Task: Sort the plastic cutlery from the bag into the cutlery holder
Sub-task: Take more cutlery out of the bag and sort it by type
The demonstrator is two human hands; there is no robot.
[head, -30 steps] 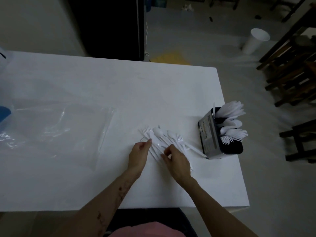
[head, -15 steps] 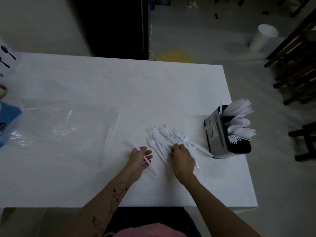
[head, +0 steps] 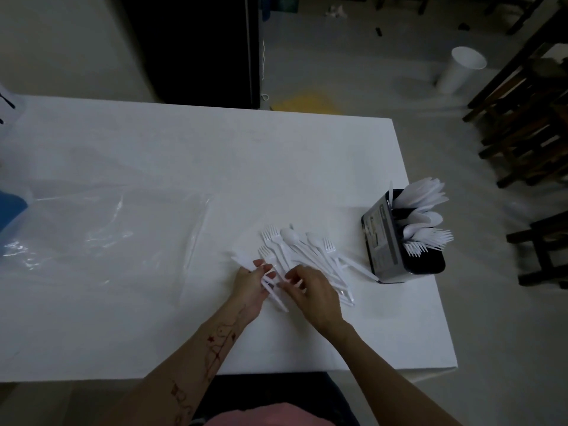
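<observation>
Holder [head: 387, 241]: part-filled, near worktop's [head: 153, 155] right edge.
Pile [head: 302, 256]: many loose pieces left.
Bag [head: 101, 235]: flat, apparently emptied.
Left hand [head: 250, 285]: pinching knife [head: 270, 287].
Right hand [head: 313, 290]: pinching pile piece.

Both hands [head: 287, 285] at loose cutlery pile [head: 302, 249], holder [head: 396, 241] nearby.

White table [head: 215, 155]: bag [head: 101, 238], cutlery [head: 304, 250], holder [head: 390, 241].
</observation>
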